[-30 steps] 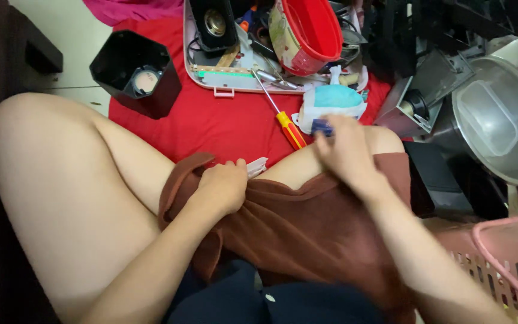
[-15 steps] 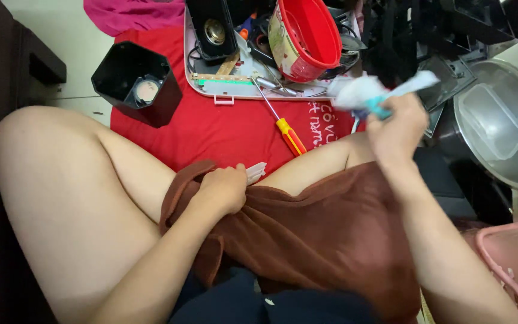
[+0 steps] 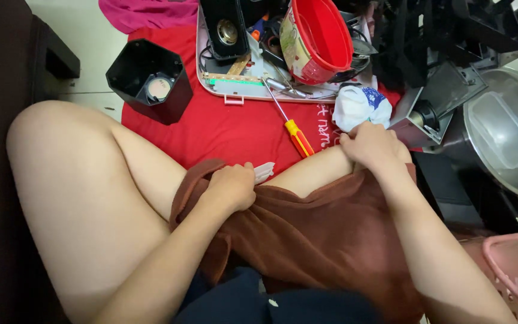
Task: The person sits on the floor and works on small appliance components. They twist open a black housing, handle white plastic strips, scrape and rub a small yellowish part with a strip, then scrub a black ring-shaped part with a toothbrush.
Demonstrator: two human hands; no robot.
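- A black, hexagonal plastic housing sits hollow on the smooth red cloth.
- The left hand is curled shut on a small white plastic piece, resting on soft brown fabric; it points up-right.
- The right hand lies curled on the knee, fingers touching a crumpled white bag.

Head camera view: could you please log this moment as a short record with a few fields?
left hand: closed around a small white piece, resting on the brown cloth
right hand: knuckles down on the knee, beside a white and blue bag
screwdriver: yellow and red handle, lying on the red mat
tray: holds a red bucket and small parts
black hexagonal container: at the mat's left edge
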